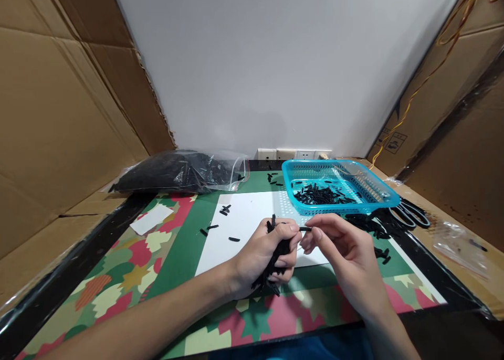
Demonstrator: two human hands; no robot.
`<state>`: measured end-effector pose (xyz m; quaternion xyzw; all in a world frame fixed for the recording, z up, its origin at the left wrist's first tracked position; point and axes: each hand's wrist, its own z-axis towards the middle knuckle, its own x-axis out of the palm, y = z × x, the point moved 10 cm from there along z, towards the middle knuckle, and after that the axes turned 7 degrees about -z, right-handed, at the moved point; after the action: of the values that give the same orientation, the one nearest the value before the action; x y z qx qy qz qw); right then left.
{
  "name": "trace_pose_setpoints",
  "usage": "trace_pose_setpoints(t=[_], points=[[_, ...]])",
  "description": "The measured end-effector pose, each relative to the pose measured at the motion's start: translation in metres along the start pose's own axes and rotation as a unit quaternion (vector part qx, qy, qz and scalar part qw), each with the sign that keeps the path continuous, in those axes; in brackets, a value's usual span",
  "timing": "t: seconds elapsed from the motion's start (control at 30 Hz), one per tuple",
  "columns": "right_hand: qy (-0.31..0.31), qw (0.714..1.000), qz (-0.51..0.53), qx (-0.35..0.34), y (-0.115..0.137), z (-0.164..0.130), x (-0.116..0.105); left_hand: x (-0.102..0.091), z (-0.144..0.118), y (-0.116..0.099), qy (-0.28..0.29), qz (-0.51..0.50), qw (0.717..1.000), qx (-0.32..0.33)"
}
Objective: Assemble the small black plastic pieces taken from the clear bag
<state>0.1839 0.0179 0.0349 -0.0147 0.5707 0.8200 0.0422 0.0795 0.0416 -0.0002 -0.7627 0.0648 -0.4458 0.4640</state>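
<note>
A white sheet (252, 218) lies on the patterned mat (129, 255). Beyond its far left corner slumps a clear bag of black pieces (181, 172); on its far right corner sits a blue basket (338, 187) — scissors (409, 215) just right of that. Over the sheet's near edge, the left hand (268, 252) is closed round a bundle of black sticks (275, 263), and the right hand (342, 250) pinches a single black stick (305, 229) — thumb against forefinger.

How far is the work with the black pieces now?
Done: a layer of pieces lies in the blue basket. In hand: the left hand grips a bundle of pieces, and the right hand pinches one piece. Left: a full bag and loose pieces on the white sheet.
</note>
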Motion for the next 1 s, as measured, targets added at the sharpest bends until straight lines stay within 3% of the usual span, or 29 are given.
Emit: trace_pose_setpoints(t=[0.5,1.0], points=[[0.021,0.999,-0.025,0.024,-0.0005,0.0010,0.0015,0.0030,-0.0021,-0.0023,-0.013,-0.005,1.000,-0.006],[-0.002,1.000,-0.009,0.025,-0.0039,0.0002,-0.0007,0.0002,-0.0010,-0.0015,-0.013,-0.017,1.000,-0.011]])
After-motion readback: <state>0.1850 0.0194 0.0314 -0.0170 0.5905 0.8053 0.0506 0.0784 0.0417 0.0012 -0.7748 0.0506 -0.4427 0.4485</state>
